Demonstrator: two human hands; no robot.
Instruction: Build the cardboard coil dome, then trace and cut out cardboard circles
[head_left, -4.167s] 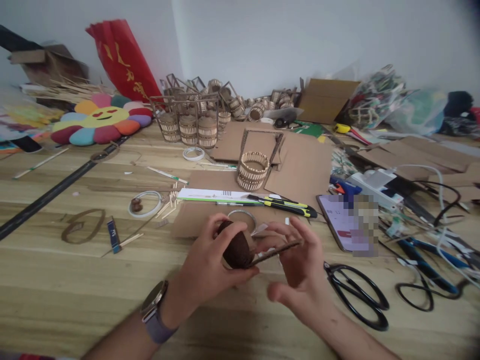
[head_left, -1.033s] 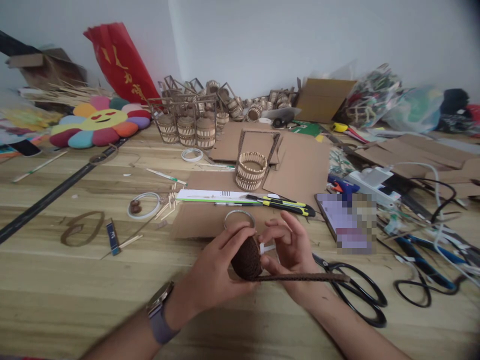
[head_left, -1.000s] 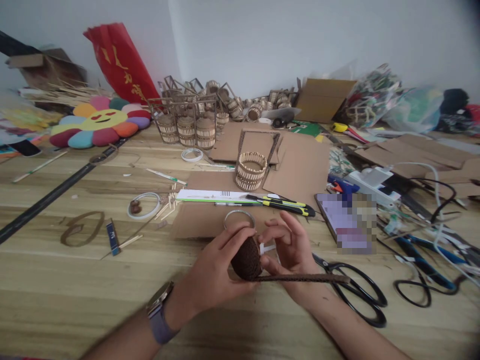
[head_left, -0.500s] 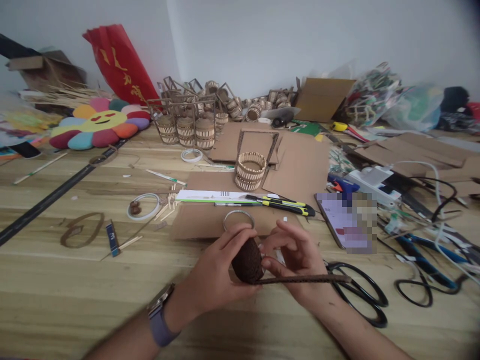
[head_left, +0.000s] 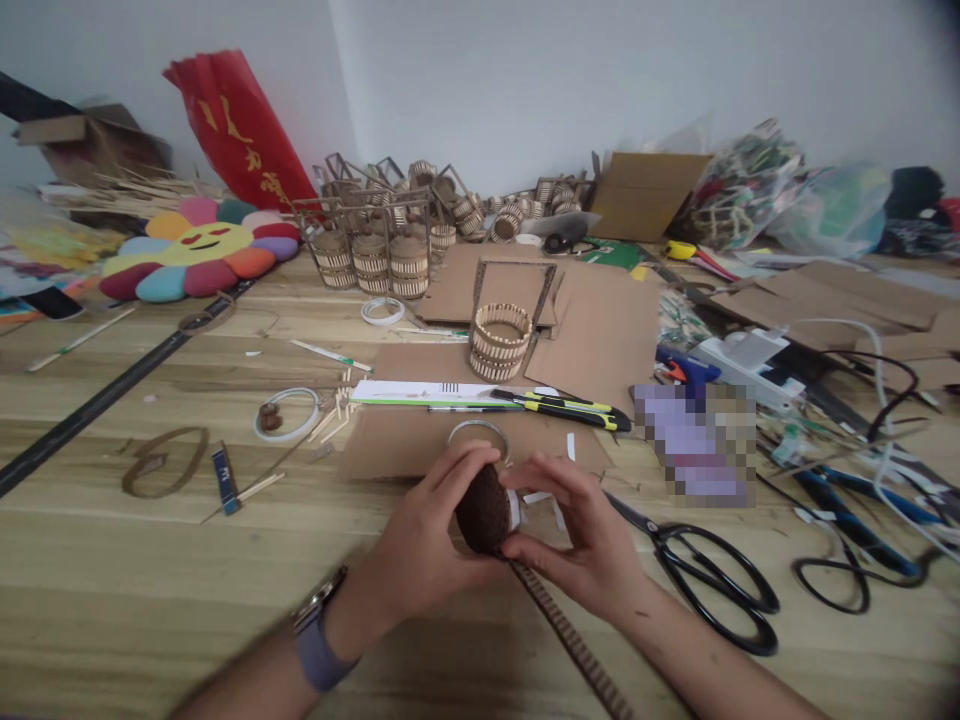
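The left hand point(head_left: 420, 530) had its fingers and thumb closed around a dark brown round piece point(head_left: 480, 510), and the right hand point(head_left: 589, 525) held that piece's right edge between fingertips and thumb, beside a white band point(head_left: 514, 510). Both hands and the piece were on the near side of the slatted basket point(head_left: 501, 340). A ribbed brown strip point(head_left: 570, 635) ran from under the piece, nearer and to the right of the basket. Between the basket and the hands lay a silver ring point(head_left: 478, 424), a white paper strip point(head_left: 427, 392) and black-and-yellow cutters point(head_left: 577, 409). Black scissors point(head_left: 656, 532) lay nearer than the basket and to its right; a flower cushion point(head_left: 199, 250) sat well to its left, farther back.
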